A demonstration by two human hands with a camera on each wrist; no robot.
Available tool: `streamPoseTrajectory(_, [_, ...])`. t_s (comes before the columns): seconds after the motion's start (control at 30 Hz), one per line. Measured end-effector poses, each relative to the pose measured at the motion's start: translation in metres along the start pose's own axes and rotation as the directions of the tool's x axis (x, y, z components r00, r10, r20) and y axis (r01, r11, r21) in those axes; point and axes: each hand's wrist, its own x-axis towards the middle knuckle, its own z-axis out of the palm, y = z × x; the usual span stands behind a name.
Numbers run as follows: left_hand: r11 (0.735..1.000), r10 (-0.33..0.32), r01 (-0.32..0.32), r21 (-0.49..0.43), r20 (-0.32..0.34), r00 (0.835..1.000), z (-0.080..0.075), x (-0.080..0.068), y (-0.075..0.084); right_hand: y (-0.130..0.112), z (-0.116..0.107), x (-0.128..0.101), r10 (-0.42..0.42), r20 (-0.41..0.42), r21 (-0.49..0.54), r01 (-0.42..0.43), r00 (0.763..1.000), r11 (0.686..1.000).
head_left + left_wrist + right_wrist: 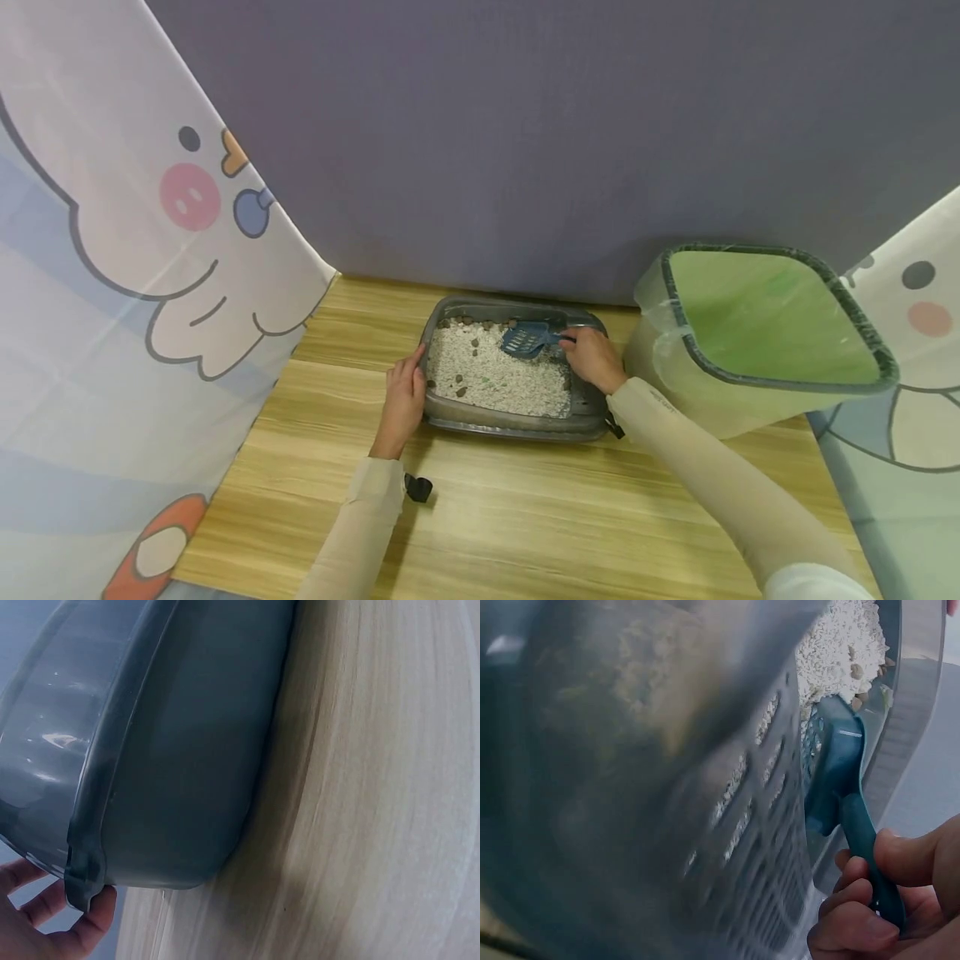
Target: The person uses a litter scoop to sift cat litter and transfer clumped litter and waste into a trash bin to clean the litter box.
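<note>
While the left hand grips the tray at its nine o'clock rim, fingers curled over the edge and thumb along the outer wall, the right hand holds the scoop by its handle, fingers wrapped round it. The right wrist view confirms that grip: curled fingers close about the blue handle, the slotted head lying inside the tray by the wall. The left wrist view shows only fingertips under the grey rim.

Location: the tray sits on the wooden surface, near its far edge. The scoop head rests on the litter at about one o'clock within the tray. A lined bin stands just beside the tray at three o'clock, tilted toward the camera.

Progress, as judged: early. Brown lumps remain scattered over the white litter, mostly toward eleven and nine o'clock. The bin's green interior shows nothing deposited as far as can be seen. Whether the scoop carries a load cannot be told.

Writing: a small dark line of print shows on the right sleeve, too small to read. No brand is legible on tray, scoop or bin. Cartoon-printed curtains flank the surface; they bear no text.
</note>
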Motion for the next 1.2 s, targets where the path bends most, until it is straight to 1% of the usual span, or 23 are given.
streamPoseTrajectory(0.2, [1.000,-0.013,0.013,-0.003,0.016,1.000,0.001,0.000,0.000,-0.005,0.004,0.013,0.025,0.078,0.062,-0.030,0.997,0.998])
streamPoseTrajectory(0.27, [1.000,-0.021,0.021,-0.003,0.016,1.000,0.001,0.000,0.000,-0.007,0.003,0.017,0.021,0.133,0.069,-0.031,0.991,0.997])
streamPoseTrajectory(0.37, [0.999,-0.033,0.033,-0.003,0.014,0.999,0.000,0.000,0.000,-0.011,0.001,0.025,-0.012,0.207,0.052,0.001,0.978,0.999])
streamPoseTrajectory(0.43, [0.999,-0.041,0.042,-0.005,0.015,0.999,0.000,0.001,0.000,-0.013,-0.001,0.030,-0.048,0.242,0.019,0.045,0.969,0.999])
streamPoseTrajectory(0.5, [0.999,-0.047,0.047,-0.003,0.020,0.999,0.000,0.002,0.000,-0.016,-0.003,0.035,-0.065,0.270,-0.006,0.070,0.961,0.998])
streamPoseTrajectory(0.53, [0.999,-0.049,0.049,-0.002,0.021,0.999,0.000,0.002,0.000,-0.018,-0.003,0.037,-0.070,0.286,-0.008,0.075,0.956,0.997])
streamPoseTrajectory(0.67, [0.999,-0.044,0.044,0.005,0.022,0.999,0.000,0.004,0.002,-0.022,-0.002,0.044,-0.036,0.339,-0.011,0.043,0.940,0.999])
streamPoseTrajectory(0.77, [0.999,-0.032,0.031,0.005,0.017,0.999,0.000,0.005,0.003,-0.023,0.001,0.049,-0.015,0.345,-0.003,0.017,0.938,1.000])
streamPoseTrajectory(0.93, [1.000,-0.023,0.023,0.007,0.013,1.000,-0.001,0.006,0.002,-0.024,0.005,0.058,0.018,0.347,0.041,-0.034,0.938,0.999])
streamPoseTrajectory(1.0, [1.000,-0.026,0.026,0.008,0.012,1.000,-0.002,0.006,0.001,-0.025,0.009,0.061,0.027,0.358,0.055,-0.050,0.933,0.997])
streamPoseTrajectory(1.1, [1.000,-0.025,0.025,0.007,0.011,1.000,-0.001,0.005,0.001,-0.026,0.019,0.065,0.024,0.366,0.045,-0.044,0.930,0.998])
streamPoseTrajectory(1.2, [1.000,-0.026,0.026,0.001,0.015,1.000,0.000,0.003,0.001,-0.030,0.030,0.067,-0.001,0.389,0.076,-0.031,0.921,0.997])
